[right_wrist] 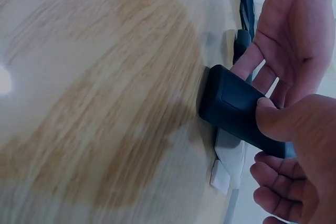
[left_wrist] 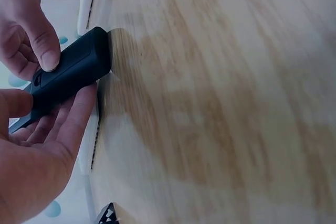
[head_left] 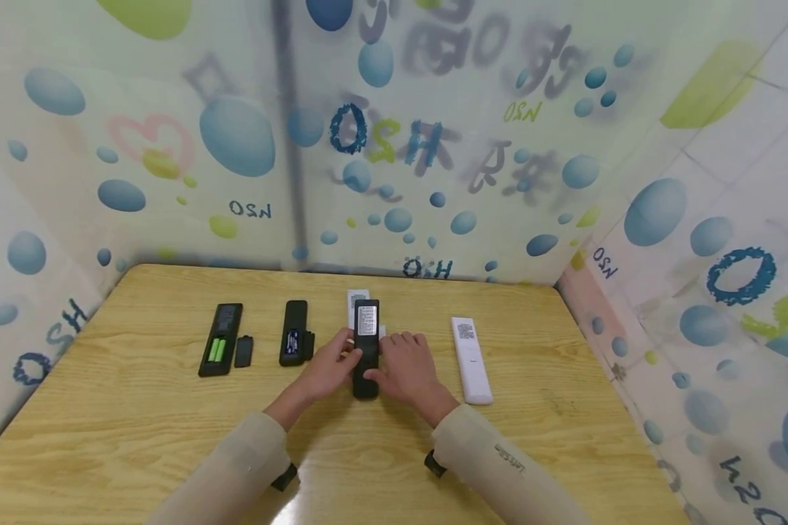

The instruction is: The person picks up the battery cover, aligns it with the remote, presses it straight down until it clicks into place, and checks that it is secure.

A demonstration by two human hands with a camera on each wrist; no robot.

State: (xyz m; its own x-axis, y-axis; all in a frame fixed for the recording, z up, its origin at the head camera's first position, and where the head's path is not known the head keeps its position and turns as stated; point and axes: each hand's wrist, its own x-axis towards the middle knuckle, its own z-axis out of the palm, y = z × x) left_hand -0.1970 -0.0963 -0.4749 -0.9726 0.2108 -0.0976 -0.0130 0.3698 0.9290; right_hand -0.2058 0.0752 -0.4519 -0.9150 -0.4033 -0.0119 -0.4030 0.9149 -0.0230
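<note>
A black remote control (head_left: 366,351) is held back side up and tilted, its near end low over the wooden table. The left hand (head_left: 328,370) grips it from the left, thumb along the edge and fingers spread underneath in the left wrist view. From the other side, the right hand (head_left: 410,366) presses its thumb onto the battery cover (right_wrist: 241,98), which sits in place; its other fingers curl beside the remote's right edge. Behind the black remote lies a white remote (head_left: 358,294), partly hidden, with a small white piece (head_left: 382,332) beside it.
At left lies a black remote (head_left: 226,321) with two green batteries (head_left: 217,350) showing and its loose cover (head_left: 244,351) alongside. Another black remote (head_left: 295,315) has its cover (head_left: 308,345) against it. A white remote (head_left: 473,364) lies at right. A patterned curtain (head_left: 407,219) hangs behind the table.
</note>
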